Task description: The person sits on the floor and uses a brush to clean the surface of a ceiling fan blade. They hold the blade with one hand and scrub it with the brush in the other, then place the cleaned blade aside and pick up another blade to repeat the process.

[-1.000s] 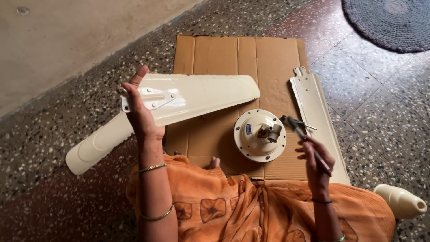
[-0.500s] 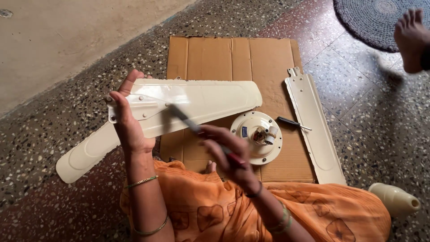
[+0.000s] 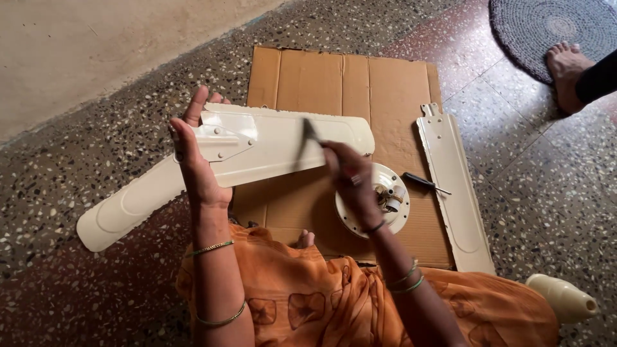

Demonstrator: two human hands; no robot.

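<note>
Cream fan blade (image 3: 283,144) held up off the floor, approx level, running 9-to-3 o'clock across mid-frame, bracket end (image 3: 215,142) at its 9 o'clock. Left hand (image 3: 196,160) wraps that bracket end: thumb on the near face, fingers behind; grip clenched on the blade. Right hand (image 3: 350,177) sits at the blade's 4 o'clock edge, grip closed round a dark tool (image 3: 308,133). Tool blurred, kind can't be told; its tip lies over the blade face, contact unclear.

Below the blade, 2nd cream blade (image 3: 128,205) lies on the speckled floor (image 3: 83,283), pointing toward 8 o'clock. Flat cardboard sheet (image 3: 340,77) under the work. On it, at 4 o'clock from the right hand, the round cream motor housing (image 3: 385,222), face up like a shallow dish; inside its centre some metal and wire parts, partly hidden by the wrist. Just at its 3 o'clock, a black-handled screwdriver (image 3: 424,183) on the cardboard, tip touching a 3rd blade (image 3: 453,193) that lies 12-to-6. Cream cone-shaped cover (image 3: 565,299) on the floor at 4 o'clock, far corner. Another person's bare foot (image 3: 565,67) at 1 o'clock, on a round dark mat (image 3: 533,26).
</note>
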